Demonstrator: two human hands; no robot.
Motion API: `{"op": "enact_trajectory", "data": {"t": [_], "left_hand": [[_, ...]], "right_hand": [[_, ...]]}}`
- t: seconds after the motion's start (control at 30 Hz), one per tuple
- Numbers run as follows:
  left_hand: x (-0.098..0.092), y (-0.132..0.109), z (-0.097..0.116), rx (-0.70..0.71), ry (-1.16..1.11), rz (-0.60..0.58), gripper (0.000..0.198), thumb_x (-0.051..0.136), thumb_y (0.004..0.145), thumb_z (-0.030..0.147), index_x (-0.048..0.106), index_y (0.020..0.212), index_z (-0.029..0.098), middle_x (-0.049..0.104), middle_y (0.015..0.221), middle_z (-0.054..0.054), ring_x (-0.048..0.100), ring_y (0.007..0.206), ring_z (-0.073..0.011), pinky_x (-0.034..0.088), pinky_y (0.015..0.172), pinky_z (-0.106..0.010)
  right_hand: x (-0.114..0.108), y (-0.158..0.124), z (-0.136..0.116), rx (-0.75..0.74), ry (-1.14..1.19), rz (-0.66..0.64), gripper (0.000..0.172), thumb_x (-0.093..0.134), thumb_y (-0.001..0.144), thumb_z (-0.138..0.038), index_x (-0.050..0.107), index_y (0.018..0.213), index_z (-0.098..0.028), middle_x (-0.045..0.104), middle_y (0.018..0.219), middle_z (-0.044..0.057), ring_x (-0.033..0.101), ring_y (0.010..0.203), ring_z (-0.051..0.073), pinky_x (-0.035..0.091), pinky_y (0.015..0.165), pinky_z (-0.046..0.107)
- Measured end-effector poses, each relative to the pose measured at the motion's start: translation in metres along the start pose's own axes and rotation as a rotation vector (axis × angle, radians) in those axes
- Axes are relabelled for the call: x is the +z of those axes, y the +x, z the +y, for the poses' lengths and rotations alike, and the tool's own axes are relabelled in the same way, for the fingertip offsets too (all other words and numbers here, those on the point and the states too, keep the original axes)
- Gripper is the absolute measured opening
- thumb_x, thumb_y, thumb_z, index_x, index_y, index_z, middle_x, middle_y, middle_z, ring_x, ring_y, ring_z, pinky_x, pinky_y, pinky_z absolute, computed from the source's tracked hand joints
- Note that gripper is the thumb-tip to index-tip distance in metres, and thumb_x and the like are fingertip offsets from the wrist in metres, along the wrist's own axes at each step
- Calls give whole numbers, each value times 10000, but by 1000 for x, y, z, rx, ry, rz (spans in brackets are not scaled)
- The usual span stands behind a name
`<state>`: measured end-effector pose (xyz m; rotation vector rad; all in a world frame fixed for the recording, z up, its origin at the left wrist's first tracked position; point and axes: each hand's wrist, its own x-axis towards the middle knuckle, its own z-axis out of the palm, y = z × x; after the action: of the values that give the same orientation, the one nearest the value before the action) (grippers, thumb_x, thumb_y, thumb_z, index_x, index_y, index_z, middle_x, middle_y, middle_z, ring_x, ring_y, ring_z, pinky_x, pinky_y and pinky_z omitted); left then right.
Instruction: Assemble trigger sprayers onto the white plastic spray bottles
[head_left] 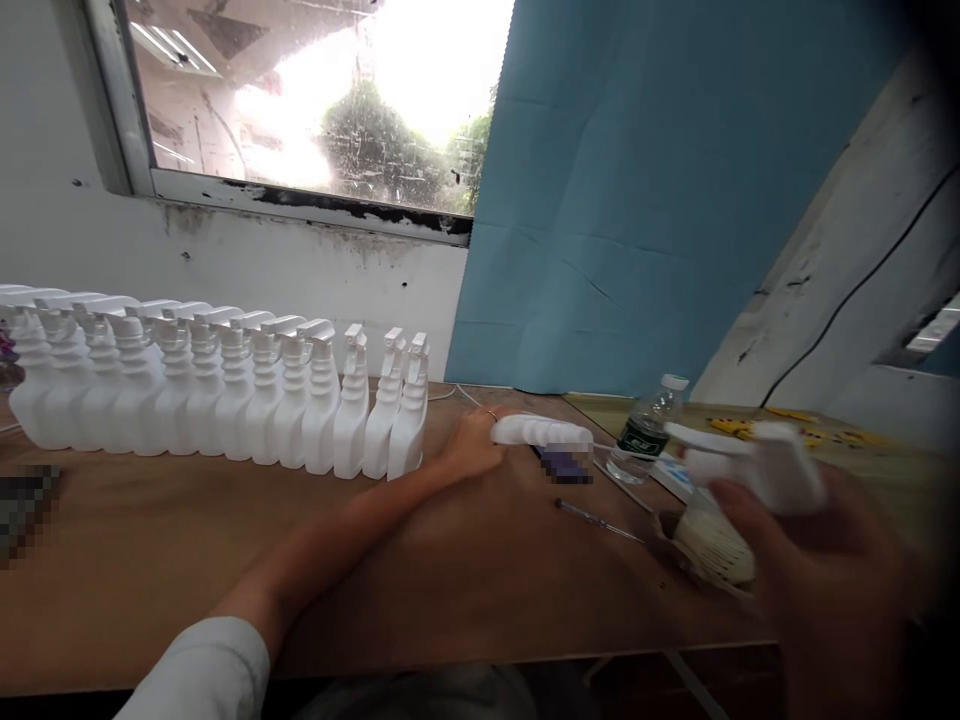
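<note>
My left hand (pixel 478 442) stretches out over the table, its fingers closed at the near end of a white ribbed plastic bottle (pixel 540 430) that lies on its side. The fingers are partly hidden. On the right, close to the camera, my right hand (pixel 832 550) is blurred and holds a white trigger spray head (pixel 784 465) between thumb and fingers. Left of my left hand stands a long row of white spray bottles (pixel 232 400), upright and side by side. Their spray heads are on, and the last few at the right end face another way.
A clear water bottle (pixel 641 435) with a green label stands at the back right. Nearer lie a screwdriver (pixel 596 519) and an open bag (pixel 712 545) with whitish contents. A blurred-out dark object (pixel 26 505) lies at the left. Wall and window rise behind the table (pixel 450 580).
</note>
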<state>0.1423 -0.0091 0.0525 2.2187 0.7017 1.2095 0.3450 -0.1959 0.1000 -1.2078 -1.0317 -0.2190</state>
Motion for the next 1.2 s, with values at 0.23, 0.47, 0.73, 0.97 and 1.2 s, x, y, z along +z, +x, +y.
{"op": "enact_trajectory", "data": {"t": [0.23, 0.47, 0.73, 0.97, 1.2], "left_hand": [[-37, -60, 24, -269, -188, -179, 528, 645, 622, 94, 650, 1146, 157, 710, 1021, -46, 651, 914, -252, 528, 744, -315], [-73, -77, 28, -422, -551, -299, 460, 565, 568, 36, 639, 1007, 152, 680, 940, -24, 615, 905, -236, 483, 759, -309], [-91, -74, 48, -261, -541, -259, 617, 624, 703, 99, 477, 1290, 220, 618, 1161, -69, 588, 1104, -250, 485, 916, -375], [-120, -39, 112, 155, -8, 230, 400, 646, 839, 282, 566, 1225, 217, 657, 1129, -37, 605, 1075, -206, 500, 893, -338], [-128, -28, 107, 112, -89, 175, 184, 642, 851, 269, 727, 980, 169, 707, 917, -42, 650, 817, -141, 522, 743, -262]], "right_hand": [[80, 29, -46, -50, 293, -681, 292, 770, 716, -358, 699, 958, -211, 694, 898, 51, 631, 806, 211, 504, 679, 303], [137, 24, -72, 58, 516, -994, 263, 776, 716, -306, 697, 920, -160, 704, 836, 46, 651, 781, 194, 517, 677, 275], [171, -9, -45, 408, 864, -907, 322, 803, 673, -386, 674, 879, -175, 717, 793, 45, 673, 690, 183, 559, 649, 297], [171, -32, -52, 419, 971, -907, 370, 781, 701, -426, 587, 931, -211, 660, 676, 2, 639, 540, 170, 538, 515, 291], [170, -37, -52, 407, 1119, -946, 346, 720, 760, -405, 536, 978, -208, 671, 746, 22, 667, 603, 198, 553, 533, 328]]}}
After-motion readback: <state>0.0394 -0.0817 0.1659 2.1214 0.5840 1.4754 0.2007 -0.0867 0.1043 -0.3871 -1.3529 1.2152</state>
